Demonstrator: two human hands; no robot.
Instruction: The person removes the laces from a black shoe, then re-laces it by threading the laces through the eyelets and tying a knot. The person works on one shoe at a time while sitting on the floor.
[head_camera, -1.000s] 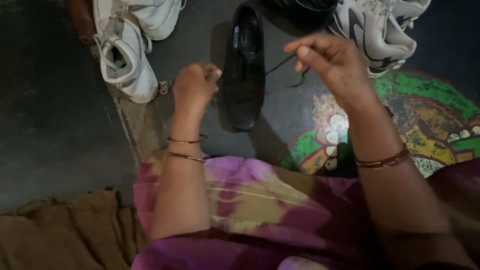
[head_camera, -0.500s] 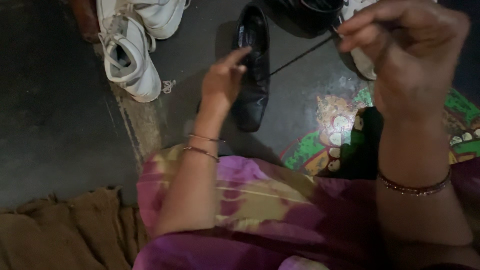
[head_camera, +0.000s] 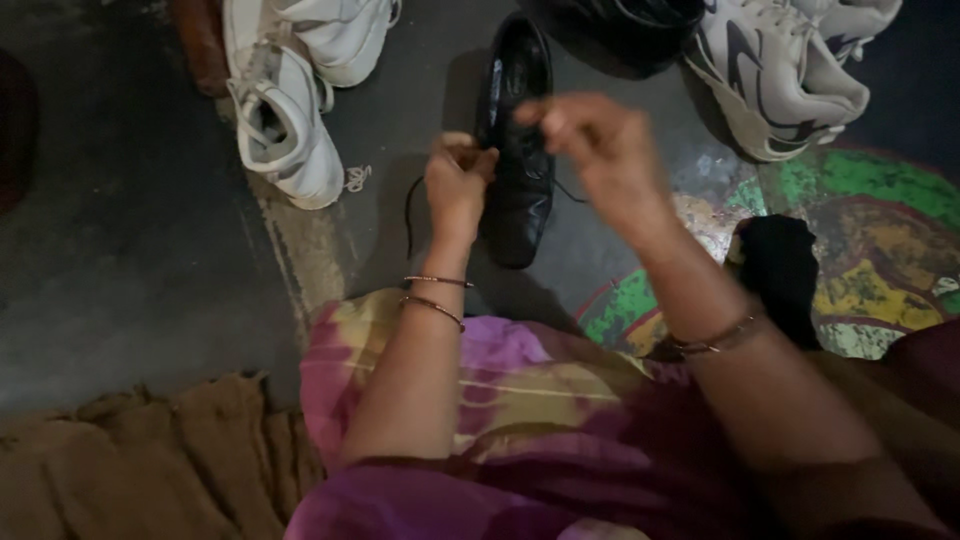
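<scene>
black shoe (head_camera: 520, 150) | glossy leather, upright | lace (head_camera: 409, 215) dark, seemingly pinched

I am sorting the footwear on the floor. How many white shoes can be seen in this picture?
4. Two lie at upper left: one white shoe and another behind it. Two lie at upper right: one and another cut by the frame edge. More may be hidden.
</scene>
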